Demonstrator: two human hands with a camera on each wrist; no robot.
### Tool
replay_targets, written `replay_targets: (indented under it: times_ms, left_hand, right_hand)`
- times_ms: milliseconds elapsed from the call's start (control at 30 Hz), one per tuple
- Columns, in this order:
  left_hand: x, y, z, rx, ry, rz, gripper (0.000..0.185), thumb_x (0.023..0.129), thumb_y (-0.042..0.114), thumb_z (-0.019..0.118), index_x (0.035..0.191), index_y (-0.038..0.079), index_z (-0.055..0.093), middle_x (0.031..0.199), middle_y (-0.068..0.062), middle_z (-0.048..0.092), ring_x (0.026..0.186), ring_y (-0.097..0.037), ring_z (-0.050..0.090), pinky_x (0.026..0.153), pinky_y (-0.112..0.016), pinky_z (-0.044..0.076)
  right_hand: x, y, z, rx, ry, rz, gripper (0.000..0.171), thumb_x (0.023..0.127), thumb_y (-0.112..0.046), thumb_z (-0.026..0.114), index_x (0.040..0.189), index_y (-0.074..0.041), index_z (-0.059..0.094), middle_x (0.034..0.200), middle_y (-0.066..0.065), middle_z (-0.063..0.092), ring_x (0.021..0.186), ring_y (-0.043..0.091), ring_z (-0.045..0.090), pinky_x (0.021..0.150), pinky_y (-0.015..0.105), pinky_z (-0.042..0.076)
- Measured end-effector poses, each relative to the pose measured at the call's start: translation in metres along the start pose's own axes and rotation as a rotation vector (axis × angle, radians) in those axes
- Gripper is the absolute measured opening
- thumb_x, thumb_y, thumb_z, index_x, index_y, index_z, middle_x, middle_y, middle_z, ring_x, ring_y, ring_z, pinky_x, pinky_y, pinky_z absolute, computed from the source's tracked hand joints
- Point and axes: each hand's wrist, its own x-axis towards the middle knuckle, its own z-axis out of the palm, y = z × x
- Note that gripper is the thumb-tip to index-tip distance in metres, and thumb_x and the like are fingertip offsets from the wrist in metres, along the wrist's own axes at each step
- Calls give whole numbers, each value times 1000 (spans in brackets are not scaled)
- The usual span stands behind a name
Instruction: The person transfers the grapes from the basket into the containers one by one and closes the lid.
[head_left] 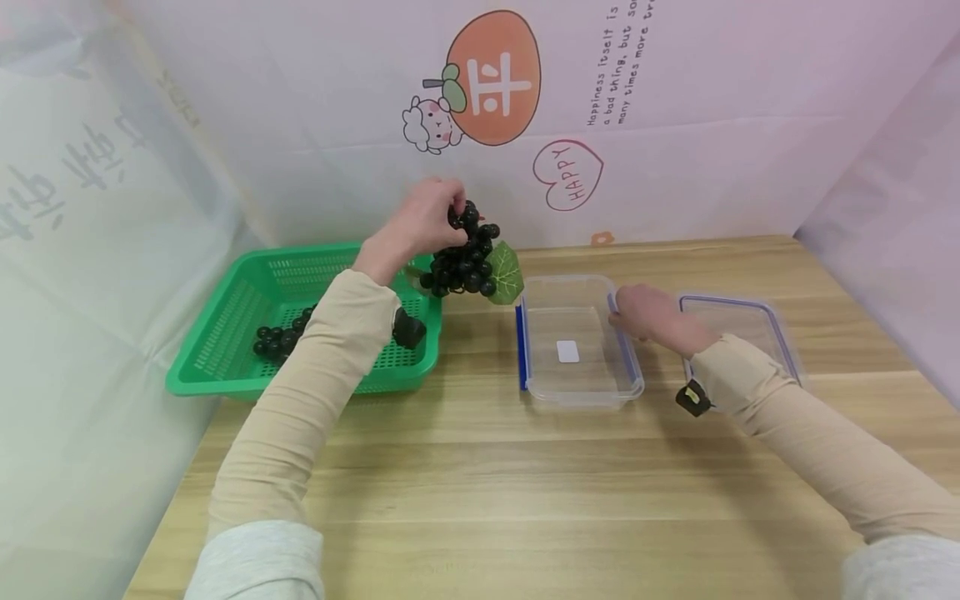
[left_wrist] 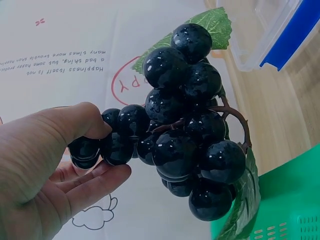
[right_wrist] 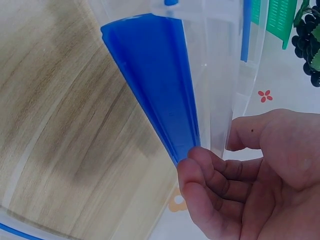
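Above the gap between a green basket (head_left: pixel 225 333) on the left and a clear box (head_left: pixel 577 392) in the middle of the bench (head_left: pixel 480 483), the left hand (head_left: pixel 420 221) pinches a grape bunch (head_left: pixel 465 258) by its top, thumb and fingers (left_wrist: pixel 95 185) curled round the upper grapes. The right hand (head_left: pixel 645 312) holds the box's right rim by its blue latch (right_wrist: pixel 160 85), fingers curled on it.

To do this well, I judge the bunch should stay gripped near the stem, travel right until centred over the box, then be lowered, while the right hand keeps the box steady.

Its grapes are glossy, near-black and round, on a brown stem (left_wrist: pixel 235 112), with a green leaf (head_left: pixel 506 275) hanging at the right side. More grapes (head_left: pixel 281 337) lie in the basket. A lid (head_left: pixel 738 325) rests to the right.
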Motion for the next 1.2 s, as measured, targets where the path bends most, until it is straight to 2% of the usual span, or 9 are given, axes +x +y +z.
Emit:
replay_targets:
  times_ms: [367,600,833,1200]
  left_hand:
    - [4,6,7,-1,-15,17,22,79,10,63,94,5,48,101,-11,47,97,-25,39,84,-35,37]
    - [5,13,10,-1,-10,27,20,79,10,62,91,6,46,96,-9,45,94,-24,38,81,-34,36]
    - [11,18,14,4,-31,48,21,79,10,64,92,5,48,98,-9,48,98,-25,39,84,-34,36]
    - [15,25,20,4,-28,70,22,78,10,65,92,6,48,98,-9,47,97,-24,39,81,-33,36]
  right_hand:
    - [-1,0,0,6,-11,13,28,90,-16,51,63,-7,51,54,6,58,46,15,53,41,23,38]
    - [-1,0,0,13,-10,16,27,90,-16,50,65,-7,51,54,6,58,45,15,53,40,22,38]
    - [-1,-1,1,15,3,20,27,89,-16,51,64,-7,50,55,7,58,45,15,53,40,23,39]
    - [-1,-2,1,18,6,22,24,90,-15,52,69,-3,52,57,8,58,46,16,54,41,22,40]
